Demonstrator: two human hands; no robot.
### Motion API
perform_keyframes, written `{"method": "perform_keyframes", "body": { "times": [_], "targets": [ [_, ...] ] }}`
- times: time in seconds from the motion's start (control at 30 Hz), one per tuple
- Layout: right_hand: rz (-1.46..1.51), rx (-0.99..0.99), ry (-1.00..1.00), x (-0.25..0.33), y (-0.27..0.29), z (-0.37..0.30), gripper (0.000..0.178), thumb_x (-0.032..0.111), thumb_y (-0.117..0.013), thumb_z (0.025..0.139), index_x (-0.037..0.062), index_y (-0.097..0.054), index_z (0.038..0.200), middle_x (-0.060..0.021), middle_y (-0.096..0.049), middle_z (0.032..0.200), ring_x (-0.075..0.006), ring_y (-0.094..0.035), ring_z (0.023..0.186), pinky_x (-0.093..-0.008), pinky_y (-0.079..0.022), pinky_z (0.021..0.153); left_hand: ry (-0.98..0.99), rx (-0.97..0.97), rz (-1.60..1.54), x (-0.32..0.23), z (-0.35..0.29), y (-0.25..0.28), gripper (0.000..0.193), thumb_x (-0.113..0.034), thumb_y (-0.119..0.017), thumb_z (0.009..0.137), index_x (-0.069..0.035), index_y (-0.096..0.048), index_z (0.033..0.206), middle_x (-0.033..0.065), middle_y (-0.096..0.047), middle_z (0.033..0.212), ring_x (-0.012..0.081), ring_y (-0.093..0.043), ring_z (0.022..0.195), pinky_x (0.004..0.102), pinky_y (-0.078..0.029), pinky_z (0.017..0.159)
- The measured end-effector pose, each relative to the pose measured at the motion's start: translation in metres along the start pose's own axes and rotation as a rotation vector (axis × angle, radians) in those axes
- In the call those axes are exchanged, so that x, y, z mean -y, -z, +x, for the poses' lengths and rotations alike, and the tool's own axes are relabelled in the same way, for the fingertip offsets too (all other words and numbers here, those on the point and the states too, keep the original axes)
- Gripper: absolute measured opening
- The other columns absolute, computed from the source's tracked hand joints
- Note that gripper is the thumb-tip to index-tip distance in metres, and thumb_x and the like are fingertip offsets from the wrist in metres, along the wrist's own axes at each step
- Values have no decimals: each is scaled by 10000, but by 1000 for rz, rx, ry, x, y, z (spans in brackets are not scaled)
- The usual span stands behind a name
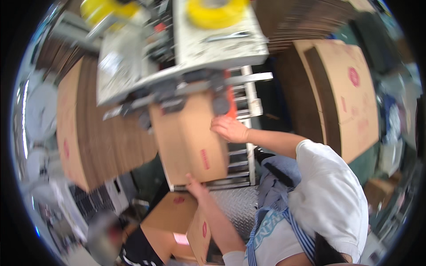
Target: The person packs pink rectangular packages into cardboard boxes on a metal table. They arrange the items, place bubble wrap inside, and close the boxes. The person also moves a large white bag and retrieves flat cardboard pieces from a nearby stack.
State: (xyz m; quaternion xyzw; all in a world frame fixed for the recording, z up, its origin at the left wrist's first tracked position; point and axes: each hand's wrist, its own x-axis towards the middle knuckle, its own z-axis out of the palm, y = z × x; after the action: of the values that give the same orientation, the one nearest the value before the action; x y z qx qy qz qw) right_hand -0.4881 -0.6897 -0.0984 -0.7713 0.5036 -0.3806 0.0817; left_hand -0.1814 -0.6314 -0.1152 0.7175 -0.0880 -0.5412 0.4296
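Note:
A closed brown cardboard box [188, 142] lies on a roller conveyor, its far end under the blurred rollers and bar of a carton-sealing machine [179, 91]. My right hand [230, 129] rests along the box's right edge near the machine, fingers stretched out over the top. At the near end, my left hand [196, 187] touches the edge with one digit laid up onto the top. Its other fingers are partly hidden against the end of the box. Neither hand visibly wraps round the box.
Stacks of flat cartons stand left [102, 128] and right [344, 97]. An open carton [171, 217] sits below the conveyor's near end, beside a blurred person in dark clothing. A tape roll [216, 12] and a metal tool [228, 36] lie on the machine's white top. A diamond-plate metal sheet [237, 206] adjoins the rollers.

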Motion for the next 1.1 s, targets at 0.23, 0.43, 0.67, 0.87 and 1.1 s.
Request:
{"method": "perform_keyframes", "body": {
  "times": [0.23, 0.43, 0.67, 0.87, 1.1],
  "targets": [
    [-716, -127, -787, -123, 171, -190, 217, 47, -595, 698, 73, -622, 912, -137, -600, 919, -307, -557, 954, -426, -451, 846, -105, -31, 167, -25, 60, -53, 431, -491, -632, 863, -103, -555, 1036, -4, -594, 797, 118, -550, 644, 318, -450, 569],
    [-1003, 58, -1876, -134, 292, -290, 751, 344, -722, 784, 94, -342, 1382, -128, -391, 1404, -275, -409, 1290, -516, -338, 1030, -170, 99, 188, -40, 58, -91, 628, -592, -563, 865, -72, -484, 1207, 81, -622, 1089, 209, -611, 945, 315, -473, 736],
    [-974, 79, -1654, -104, 290, -375, 501, 192, -656, 831, 116, -418, 1265, -107, -497, 1316, -316, -518, 1160, -413, -485, 907, 41, 585, 359, 67, -53, -95, 478, -373, -557, 942, -116, -403, 1314, 142, -584, 1212, 230, -622, 986, 292, -493, 753],
    [-694, -9, -1664, -87, 307, -403, 201, 199, -444, 937, 162, -505, 1124, -93, -613, 1121, -297, -553, 1099, -439, -466, 889, -25, 941, 639, 171, -116, 7, 429, -220, -547, 961, -33, -425, 1327, 108, -628, 1152, 173, -637, 947, 235, -482, 737],
    [-855, 323, -1427, -30, 315, -404, 403, 128, -653, 795, 152, -451, 1143, -75, -609, 1114, -278, -531, 1123, -439, -364, 972, 234, 423, 576, 242, -139, 219, 436, -160, -595, 893, -39, -460, 1290, 103, -643, 1100, 156, -638, 881, 253, -481, 681]
  ]
}}
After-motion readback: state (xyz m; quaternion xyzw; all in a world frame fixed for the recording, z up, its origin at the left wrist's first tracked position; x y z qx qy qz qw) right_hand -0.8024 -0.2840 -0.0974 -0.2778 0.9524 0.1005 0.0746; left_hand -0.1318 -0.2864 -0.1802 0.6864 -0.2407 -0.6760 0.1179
